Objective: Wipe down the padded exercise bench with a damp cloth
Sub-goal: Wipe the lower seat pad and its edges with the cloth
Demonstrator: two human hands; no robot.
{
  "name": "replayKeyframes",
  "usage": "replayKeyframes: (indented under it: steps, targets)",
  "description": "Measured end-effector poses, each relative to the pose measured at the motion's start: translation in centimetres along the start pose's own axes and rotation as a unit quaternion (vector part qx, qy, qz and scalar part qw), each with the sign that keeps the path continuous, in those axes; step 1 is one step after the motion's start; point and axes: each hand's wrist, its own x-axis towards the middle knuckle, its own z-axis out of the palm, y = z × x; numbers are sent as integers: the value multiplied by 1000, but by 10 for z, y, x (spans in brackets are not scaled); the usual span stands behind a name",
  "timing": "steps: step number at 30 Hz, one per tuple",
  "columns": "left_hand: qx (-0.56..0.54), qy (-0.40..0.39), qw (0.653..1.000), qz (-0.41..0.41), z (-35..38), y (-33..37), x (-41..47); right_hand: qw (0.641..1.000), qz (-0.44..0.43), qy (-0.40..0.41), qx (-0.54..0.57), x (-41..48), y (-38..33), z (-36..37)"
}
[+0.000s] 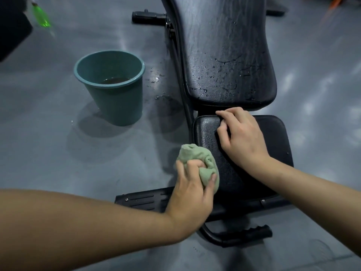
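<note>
Head view: in the lower centre, the left hand [192, 189] clenches a bunched green cloth [197, 165] against the left edge of the seat pad [273, 137]. The right hand [242, 135] curls its fingers over that pad's far edge, by the gap below the back pad [224, 55].

That gap is the main worry. If the back pad shifts, those fingertips could be pinched. Wadded this tightly, the cloth meets the surface with only a small face, so it may leave streaks or unwiped patches. Beads of water lie on the back pad, and drops [156, 79] dot the floor beside the teal bucket [109, 87] at centre left. That is a likely slipping spot, and a wide sweep of the left arm could tip the bucket.
</note>
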Motion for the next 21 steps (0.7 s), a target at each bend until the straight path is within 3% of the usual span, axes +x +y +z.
replayKeyframes:
  steps: [9, 14, 18, 21]
  targets:
    - [67, 39, 996, -53, -25, 17, 146, 1000, 10, 0, 0, -1, -2, 1]
    - [23, 71, 995, -69, -17, 19, 86, 1000, 14, -6, 6, 0, -3, 1]
    - [11, -9, 999, -29, -7, 6, 5, 1000, 16, -2, 17, 1, -2, 0]
    - [16, -23, 999, 16, -4, -1, -11, 1000, 21, -1, 12, 0, -3, -1]
